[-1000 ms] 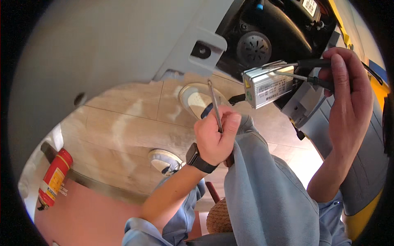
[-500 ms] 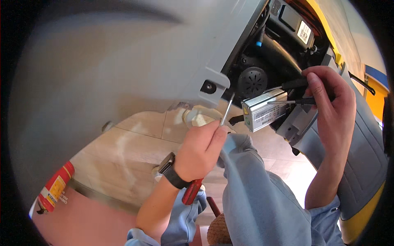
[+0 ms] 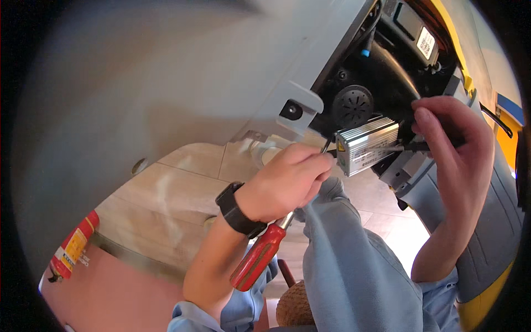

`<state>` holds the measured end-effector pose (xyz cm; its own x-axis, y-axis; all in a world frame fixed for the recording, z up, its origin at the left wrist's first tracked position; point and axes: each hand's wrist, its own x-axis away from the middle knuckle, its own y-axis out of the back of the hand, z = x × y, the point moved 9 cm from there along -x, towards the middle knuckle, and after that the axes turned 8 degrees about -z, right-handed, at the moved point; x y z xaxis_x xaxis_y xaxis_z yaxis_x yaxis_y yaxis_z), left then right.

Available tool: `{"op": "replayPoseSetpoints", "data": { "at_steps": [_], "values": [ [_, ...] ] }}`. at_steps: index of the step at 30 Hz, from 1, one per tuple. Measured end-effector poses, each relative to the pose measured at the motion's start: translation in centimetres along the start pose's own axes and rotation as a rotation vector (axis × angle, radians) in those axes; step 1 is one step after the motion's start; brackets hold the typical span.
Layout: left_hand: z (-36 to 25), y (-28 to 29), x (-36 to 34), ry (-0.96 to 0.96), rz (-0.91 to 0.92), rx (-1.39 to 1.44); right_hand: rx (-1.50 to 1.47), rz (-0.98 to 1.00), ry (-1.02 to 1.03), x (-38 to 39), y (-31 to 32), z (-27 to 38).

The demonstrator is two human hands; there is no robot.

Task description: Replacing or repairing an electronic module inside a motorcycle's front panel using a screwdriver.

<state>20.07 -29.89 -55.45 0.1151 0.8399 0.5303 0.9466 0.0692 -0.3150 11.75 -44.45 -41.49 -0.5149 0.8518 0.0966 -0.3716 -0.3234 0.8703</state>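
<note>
My left hand [image 3: 285,180] is closed round the metal shaft of a screwdriver; its red handle [image 3: 258,258] hangs below my wrist. The shaft's far end points up at the open compartment beside a finned silver metal box [image 3: 366,148] with a label. My right hand [image 3: 462,138] is closed at the box's right, thumb and forefinger pinched together against the dark opening. From under that thumb a slim black-handled screwdriver [image 3: 412,147] extends left, its thin metal shaft lying across the box's face. The rest of its handle is hidden by my hand.
A large grey panel [image 3: 182,72] with a screw tab [image 3: 292,109] borders the compartment. Inside are a round slotted black cover [image 3: 353,106], a blue-tipped cable [image 3: 365,52] and a black unit [image 3: 408,27]. A red fire extinguisher [image 3: 74,246] stands at lower left.
My left hand has moved right and up, and more of the red handle shows. The view has shifted. Of two black-handled tools seen earlier at my right hand, only one is now distinct.
</note>
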Motion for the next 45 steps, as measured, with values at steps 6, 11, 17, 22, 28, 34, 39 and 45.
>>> {"op": "replayPoseSetpoints", "data": {
  "at_steps": [6, 11, 17, 22, 28, 34, 39, 45],
  "values": [
    [-0.9, 0.1, 0.2, 0.057, -0.029, 0.062, 0.011, -0.012, -0.015, -1.1, 0.2, -0.8],
    [-1.8, 0.9, 0.3, -0.272, -0.033, -0.114, 0.037, -0.016, 0.035, -1.3, -0.2, -1.2],
    [-1.9, 0.9, 1.0, -0.279, -0.064, -0.168, -0.036, -0.009, -0.006, -0.7, -0.7, -1.7],
    [-2.6, 1.2, 1.4, -0.455, -0.134, -0.301, -0.081, -0.006, -0.02, -0.4, -1.7, -1.5],
    [-3.2, 1.3, 2.1, -0.578, -0.216, -0.377, -0.054, 0.039, -0.137, -0.4, -2.3, -2.4],
    [-2.3, 1.2, 2.0, -0.393, -0.157, -0.259, -0.085, 0.011, -0.158, 0.4, -1.7, -2.2],
    [-1.6, 1.3, 2.0, -0.317, -0.146, -0.176, -0.077, -0.027, -0.143, 0.8, -1.5, -2.3],
    [-1.5, 1.2, 1.8, -0.252, -0.138, -0.123, -0.089, -0.047, -0.18, 1.0, -1.5, -1.8]
  ]
}}
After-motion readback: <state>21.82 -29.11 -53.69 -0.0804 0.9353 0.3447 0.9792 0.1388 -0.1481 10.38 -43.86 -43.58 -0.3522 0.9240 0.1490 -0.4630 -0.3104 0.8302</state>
